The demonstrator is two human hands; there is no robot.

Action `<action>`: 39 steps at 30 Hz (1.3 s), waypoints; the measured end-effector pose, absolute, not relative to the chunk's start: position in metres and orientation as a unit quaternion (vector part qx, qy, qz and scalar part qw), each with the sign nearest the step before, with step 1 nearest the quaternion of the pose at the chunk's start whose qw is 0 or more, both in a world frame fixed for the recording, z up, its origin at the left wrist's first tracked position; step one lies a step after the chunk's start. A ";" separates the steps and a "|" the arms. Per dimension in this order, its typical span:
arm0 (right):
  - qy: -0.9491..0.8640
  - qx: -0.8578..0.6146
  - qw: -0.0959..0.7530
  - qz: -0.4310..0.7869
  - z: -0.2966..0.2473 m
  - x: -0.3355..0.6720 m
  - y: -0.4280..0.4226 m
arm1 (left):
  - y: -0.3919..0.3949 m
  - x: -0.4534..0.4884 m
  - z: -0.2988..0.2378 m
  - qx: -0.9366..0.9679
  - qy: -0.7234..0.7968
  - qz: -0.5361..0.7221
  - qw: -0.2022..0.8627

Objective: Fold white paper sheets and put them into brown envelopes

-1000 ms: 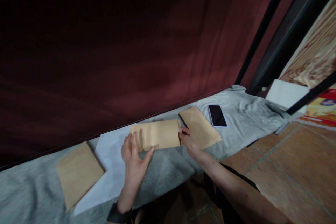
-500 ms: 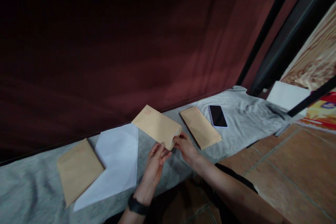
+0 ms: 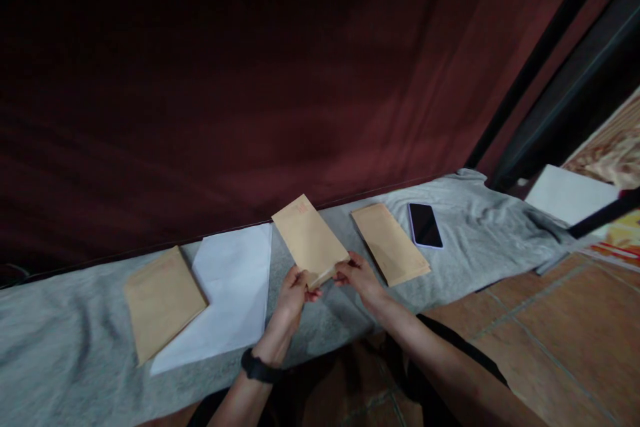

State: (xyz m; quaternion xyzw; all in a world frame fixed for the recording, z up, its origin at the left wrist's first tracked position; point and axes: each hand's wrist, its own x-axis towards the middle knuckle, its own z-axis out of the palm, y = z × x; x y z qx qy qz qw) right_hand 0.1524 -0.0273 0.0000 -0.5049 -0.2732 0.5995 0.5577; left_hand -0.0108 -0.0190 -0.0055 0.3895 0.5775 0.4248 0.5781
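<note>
A brown paper envelope (image 3: 311, 233) with red print near its far end is held between my two hands, tilted over the grey cloth. My left hand (image 3: 294, 293) grips its near left corner, thumb on top. At the near right corner, my right hand (image 3: 356, 273) pinches the edge. The near end looks slightly parted, with a pale strip along it. To the right lies a small stack of brown envelopes (image 3: 391, 243). On the left, more brown envelopes (image 3: 163, 303) rest partly over white paper sheets (image 3: 233, 293).
A phone (image 3: 425, 225) lies right of the envelope stack. Grey cloth (image 3: 480, 233) covers the narrow bench, backed by a dark red wall (image 3: 250, 113). A white flat object (image 3: 573, 193) and a black bar (image 3: 605, 213) are at the right. Tiled floor (image 3: 545, 320) shows below.
The held envelope has turned to point more away from me, and its near end, more widely open before, now looks narrower. My right fingers have moved to its corner. The view has shifted slightly.
</note>
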 end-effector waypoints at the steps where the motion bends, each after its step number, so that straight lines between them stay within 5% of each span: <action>1: -0.281 -0.507 0.550 0.601 -0.001 0.155 -0.028 | -0.018 -0.014 -0.007 0.399 0.584 0.412 0.575; 9: -0.345 -0.564 0.494 0.565 -0.018 0.172 -0.021 | -0.016 -0.041 -0.017 0.470 0.636 0.296 0.536; 18: -0.702 -0.600 0.328 0.200 -0.036 0.169 -0.028 | -0.017 -0.047 -0.015 0.514 0.658 0.245 0.494; 24: -0.821 -0.518 0.222 0.086 -0.039 0.157 -0.038 | -0.015 -0.051 -0.014 0.548 0.679 0.216 0.438; 32: -0.830 -0.528 0.170 0.065 -0.051 0.152 -0.044 | -0.010 -0.048 -0.008 0.727 0.636 0.243 0.094; 39: -0.828 -0.527 0.178 0.067 -0.051 0.151 -0.043 | 0.082 -0.010 -0.022 0.860 0.481 0.169 0.023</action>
